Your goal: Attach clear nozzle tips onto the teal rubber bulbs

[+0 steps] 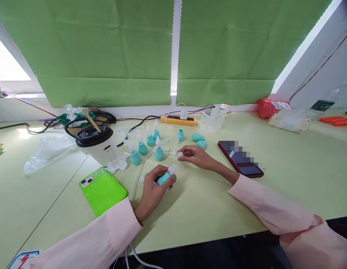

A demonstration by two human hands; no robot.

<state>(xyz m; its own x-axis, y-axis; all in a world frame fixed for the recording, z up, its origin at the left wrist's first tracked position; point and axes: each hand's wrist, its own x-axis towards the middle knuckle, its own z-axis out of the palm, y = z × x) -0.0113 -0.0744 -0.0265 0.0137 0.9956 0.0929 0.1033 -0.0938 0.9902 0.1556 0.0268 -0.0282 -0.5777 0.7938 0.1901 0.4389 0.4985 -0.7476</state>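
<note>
Green blinds [112, 45] cover the windows behind the pale green counter [212, 205], which I watch from afar through the head camera. My left hand [153, 187] has its fingers closed around a turquoise squeeze bulb [163, 178], which lies tilted in the grip with its clear nozzle [172, 169] towards the right. The fingers of my right hand [200, 157] pinch a small whitish piece [180, 154] near the counter; whether it also touches the surface, I cannot tell. Beside it lie some more whitish pieces [172, 153]. Beyond the left hand, five nozzled bulbs [159, 153] stand upright in a loose group. One bulb without nozzle [181, 135] stands apart, and two loose bulbs [201, 144] lie near it. To the left are a lime-green phone [105, 190] and a black-lidded cup [99, 149]; to the right lies a dark red smartphone [237, 160].
</note>
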